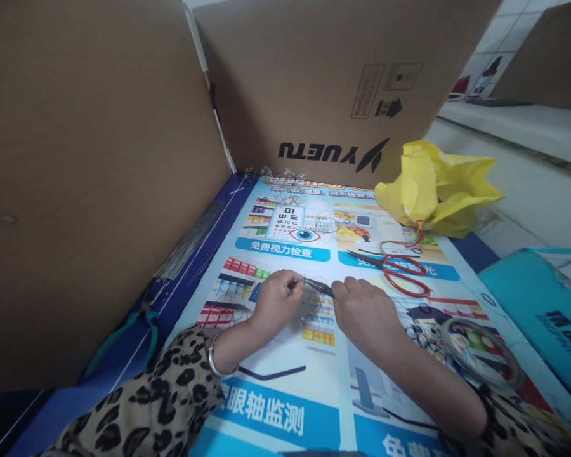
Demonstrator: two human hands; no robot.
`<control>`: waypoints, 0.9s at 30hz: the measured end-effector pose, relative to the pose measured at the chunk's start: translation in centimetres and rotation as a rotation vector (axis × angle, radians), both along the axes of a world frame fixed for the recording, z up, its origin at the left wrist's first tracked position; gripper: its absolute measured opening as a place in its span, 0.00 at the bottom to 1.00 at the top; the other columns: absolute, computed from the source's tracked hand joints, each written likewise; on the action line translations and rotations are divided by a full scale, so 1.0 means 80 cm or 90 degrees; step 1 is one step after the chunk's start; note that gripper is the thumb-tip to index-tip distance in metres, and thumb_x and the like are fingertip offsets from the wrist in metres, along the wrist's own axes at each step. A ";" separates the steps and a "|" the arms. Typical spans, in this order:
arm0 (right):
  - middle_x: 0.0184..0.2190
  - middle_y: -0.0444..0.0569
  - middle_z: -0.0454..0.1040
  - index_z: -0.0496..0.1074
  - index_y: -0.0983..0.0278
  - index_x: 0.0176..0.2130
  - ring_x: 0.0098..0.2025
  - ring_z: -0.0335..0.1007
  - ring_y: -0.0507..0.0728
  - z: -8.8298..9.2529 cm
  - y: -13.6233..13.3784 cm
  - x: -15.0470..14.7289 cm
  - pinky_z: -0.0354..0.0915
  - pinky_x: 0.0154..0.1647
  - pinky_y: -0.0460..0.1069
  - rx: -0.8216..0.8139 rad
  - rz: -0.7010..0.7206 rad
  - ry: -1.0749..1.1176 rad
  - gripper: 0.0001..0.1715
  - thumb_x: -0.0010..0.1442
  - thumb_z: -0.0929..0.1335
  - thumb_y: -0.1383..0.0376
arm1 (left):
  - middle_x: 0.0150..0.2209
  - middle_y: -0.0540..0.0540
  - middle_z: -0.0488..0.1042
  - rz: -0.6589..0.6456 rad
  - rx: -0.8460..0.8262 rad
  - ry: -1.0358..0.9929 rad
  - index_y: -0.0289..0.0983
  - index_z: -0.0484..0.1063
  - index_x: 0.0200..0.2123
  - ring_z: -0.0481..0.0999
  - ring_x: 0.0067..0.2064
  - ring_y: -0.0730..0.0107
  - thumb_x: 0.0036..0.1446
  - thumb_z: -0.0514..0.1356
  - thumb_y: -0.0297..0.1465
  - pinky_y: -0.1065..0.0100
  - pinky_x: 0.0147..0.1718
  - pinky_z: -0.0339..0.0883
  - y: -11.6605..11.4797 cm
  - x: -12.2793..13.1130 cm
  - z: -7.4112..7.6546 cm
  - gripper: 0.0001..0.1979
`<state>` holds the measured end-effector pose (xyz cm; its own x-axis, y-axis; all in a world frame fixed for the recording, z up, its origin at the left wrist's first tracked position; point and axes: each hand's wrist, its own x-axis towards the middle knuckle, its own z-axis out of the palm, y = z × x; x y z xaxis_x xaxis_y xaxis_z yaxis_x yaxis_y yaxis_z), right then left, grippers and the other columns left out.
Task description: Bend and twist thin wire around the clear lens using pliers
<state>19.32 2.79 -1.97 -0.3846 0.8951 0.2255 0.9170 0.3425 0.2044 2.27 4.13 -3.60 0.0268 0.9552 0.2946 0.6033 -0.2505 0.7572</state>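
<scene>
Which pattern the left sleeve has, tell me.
Leopard print; the left sleeve shows best in the head view.

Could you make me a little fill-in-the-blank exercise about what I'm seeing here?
1. The slim dark tool is gripped at its handle by the person's ____ hand.
2. The scissors have ____ handles.
3. The crumpled bag is ____.
4. The cardboard bears the large upside-down word ____.

Missing words: right; red; yellow; YUETU.
</scene>
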 end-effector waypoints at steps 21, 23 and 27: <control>0.29 0.48 0.72 0.69 0.64 0.33 0.30 0.67 0.55 -0.009 0.005 0.002 0.46 0.25 0.48 -0.039 -0.005 0.014 0.07 0.56 0.62 0.69 | 0.29 0.50 0.76 -0.007 -0.024 -0.026 0.36 0.72 0.26 0.74 0.33 0.71 0.49 0.56 0.23 0.70 0.35 0.66 0.004 -0.003 0.001 0.06; 0.29 0.48 0.72 0.69 0.63 0.33 0.30 0.67 0.54 -0.009 0.006 0.002 0.46 0.25 0.48 -0.041 -0.004 0.017 0.07 0.57 0.62 0.69 | 0.29 0.49 0.76 -0.010 -0.023 -0.026 0.36 0.72 0.26 0.74 0.33 0.71 0.49 0.56 0.23 0.70 0.35 0.66 0.005 -0.003 0.001 0.06; 0.30 0.47 0.72 0.70 0.63 0.34 0.31 0.67 0.54 -0.011 0.008 0.004 0.48 0.27 0.47 -0.054 -0.004 0.039 0.08 0.57 0.62 0.68 | 0.28 0.49 0.75 -0.043 -0.041 -0.037 0.36 0.71 0.26 0.74 0.33 0.71 0.48 0.55 0.23 0.71 0.34 0.66 0.009 -0.006 0.003 0.06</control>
<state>19.62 3.40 -2.81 -0.3665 0.9145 0.1716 0.9292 0.3503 0.1180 1.78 4.85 -3.35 0.0768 0.9687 0.2361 0.5405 -0.2394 0.8066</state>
